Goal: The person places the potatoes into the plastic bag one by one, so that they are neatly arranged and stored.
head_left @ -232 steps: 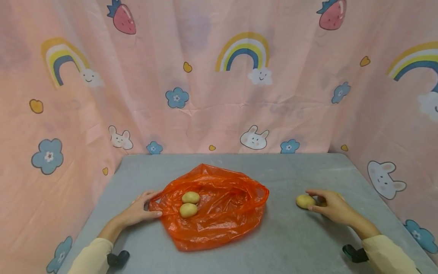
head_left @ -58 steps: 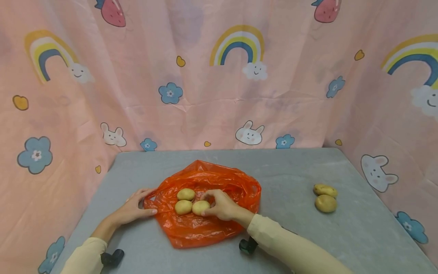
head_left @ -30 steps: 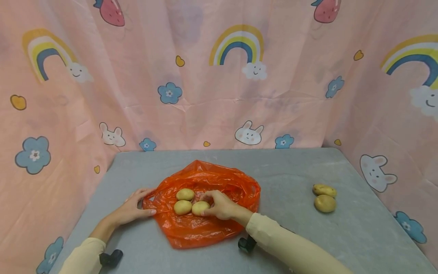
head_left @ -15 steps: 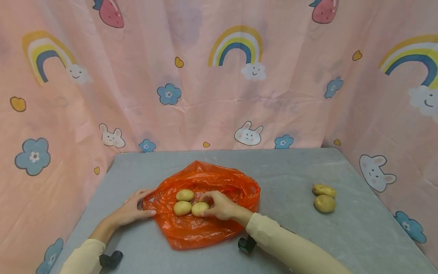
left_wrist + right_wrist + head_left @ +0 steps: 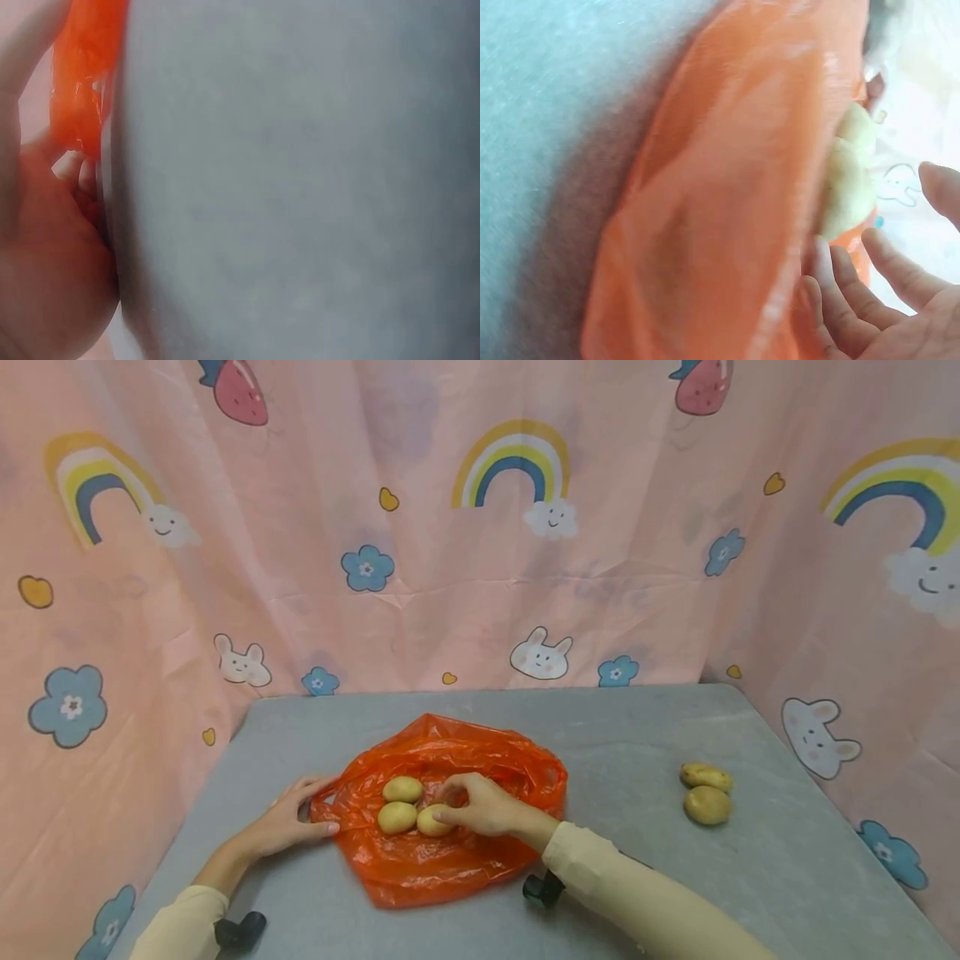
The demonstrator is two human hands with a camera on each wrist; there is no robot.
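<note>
- Potatoes [image 5: 397, 818]: five, three grouped on the bag [image 5: 442, 870], two (close together) on the desk [image 5: 630, 735] to the right.
- Bag: one, orange, crumpled, spread on the desk.
- Left hand [image 5: 288, 821]: spread, touching the bag's edge.
- Right hand [image 5: 483, 806]: unclenched and loose, at the bag's rightmost potato.
</note>
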